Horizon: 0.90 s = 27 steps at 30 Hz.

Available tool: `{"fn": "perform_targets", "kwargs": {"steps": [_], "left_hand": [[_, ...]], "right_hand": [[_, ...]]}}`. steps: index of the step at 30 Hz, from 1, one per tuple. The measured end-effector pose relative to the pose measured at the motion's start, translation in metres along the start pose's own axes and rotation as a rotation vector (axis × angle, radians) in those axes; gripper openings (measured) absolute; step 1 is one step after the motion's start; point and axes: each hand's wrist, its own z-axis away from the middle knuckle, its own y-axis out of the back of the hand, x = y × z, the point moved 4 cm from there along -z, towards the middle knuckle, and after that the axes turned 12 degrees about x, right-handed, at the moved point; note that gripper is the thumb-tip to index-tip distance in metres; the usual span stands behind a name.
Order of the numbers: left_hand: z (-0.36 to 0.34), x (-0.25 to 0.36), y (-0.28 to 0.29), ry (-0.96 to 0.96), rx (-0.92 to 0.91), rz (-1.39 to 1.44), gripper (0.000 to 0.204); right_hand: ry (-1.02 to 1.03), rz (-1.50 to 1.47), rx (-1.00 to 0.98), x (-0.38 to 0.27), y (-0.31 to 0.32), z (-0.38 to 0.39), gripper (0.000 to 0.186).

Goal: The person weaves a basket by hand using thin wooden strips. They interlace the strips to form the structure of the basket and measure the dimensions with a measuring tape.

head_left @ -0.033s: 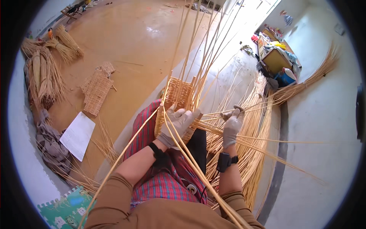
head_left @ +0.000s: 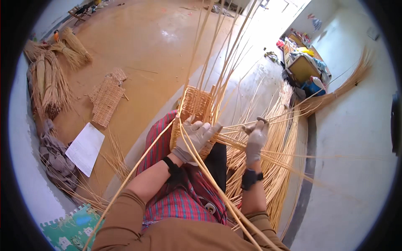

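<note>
A small wicker basket [head_left: 196, 102], partly woven, rests on my lap, with long pale rods standing up from its far side and others fanning out toward me and to the right. My left hand [head_left: 193, 137], in a light glove, grips the basket's near rim, its fingers partly curled over the weave. To the right, my right hand [head_left: 256, 141], gloved too, has its fingers bent around a thin wicker rod [head_left: 289, 113] that runs out from the basket. More rods [head_left: 232, 142] pass just below and behind that hand. The basket's inside is mostly hidden.
Loose wicker rods [head_left: 276, 167] lie in a heap at my right, near a tied bundle [head_left: 335, 96] by the wall. Woven panels [head_left: 104, 102], a white board [head_left: 85, 149] and more bundles [head_left: 50, 83] are on the left floor. A cluttered cabinet [head_left: 305, 69] stands far right.
My right hand has shifted very slightly and turned a little at the wrist; the rod it holds now slants up toward the far right. My left hand and the basket stay almost still.
</note>
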Motion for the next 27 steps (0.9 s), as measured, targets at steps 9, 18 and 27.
{"fn": "perform_targets", "kwargs": {"steps": [9, 18, 27], "left_hand": [[0.002, 0.006, 0.003, -0.047, 0.131, -0.079, 0.053], [0.023, 0.013, 0.007, 0.764, 0.521, 0.891, 0.033], [-0.060, 0.012, -0.005, 0.724, 0.588, 0.457, 0.043]], "right_hand": [[0.387, 0.416, -0.453, -0.082, -0.070, 0.162, 0.026], [-0.169, 0.238, -0.647, -0.018, -0.055, 0.047, 0.037], [0.457, 0.983, -0.389, 0.025, -0.062, 0.062, 0.033]]}}
